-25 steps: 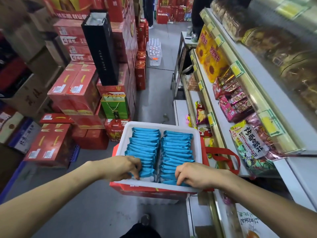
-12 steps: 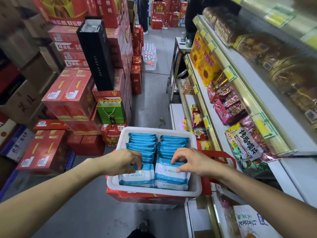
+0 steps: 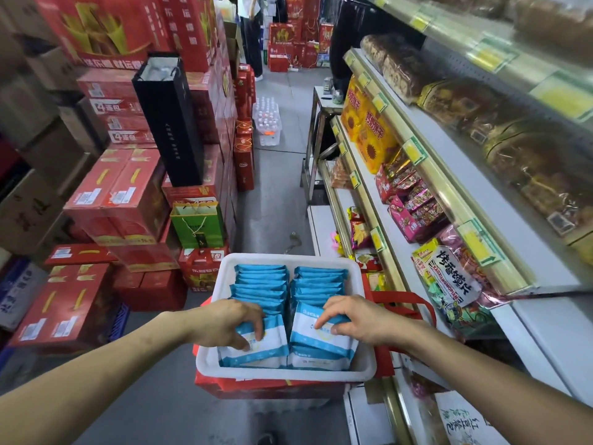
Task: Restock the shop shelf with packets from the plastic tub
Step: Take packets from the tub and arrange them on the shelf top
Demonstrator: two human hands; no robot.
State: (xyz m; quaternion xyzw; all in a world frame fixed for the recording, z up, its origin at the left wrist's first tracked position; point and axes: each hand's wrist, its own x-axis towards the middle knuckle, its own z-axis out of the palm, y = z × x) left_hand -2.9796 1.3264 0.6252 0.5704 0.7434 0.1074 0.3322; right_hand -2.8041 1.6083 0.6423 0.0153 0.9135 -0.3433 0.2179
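A white plastic tub [image 3: 288, 372] sits on a red box in front of me, filled with two rows of blue-and-white packets [image 3: 316, 285]. My left hand [image 3: 229, 324] pinches the front packets of the left row [image 3: 271, 340], tilted up toward me. My right hand [image 3: 353, 319] pinches the front packets of the right row [image 3: 316, 337], lifted slightly out of the row. The shop shelf [image 3: 426, 187] runs along the right, several tiers high, stocked with snack bags.
Stacks of red cartons [image 3: 118, 194], a black gift bag [image 3: 170, 120] and a green bag [image 3: 197, 224] crowd the left side of the aisle. A red bag handle [image 3: 414, 303] hangs beside the tub. A person stands far down the grey aisle [image 3: 250, 36].
Both hands went from reaching into the front of the rows to pinching packets and tipping them up, so their white faces show. The view also moved closer to the tub.
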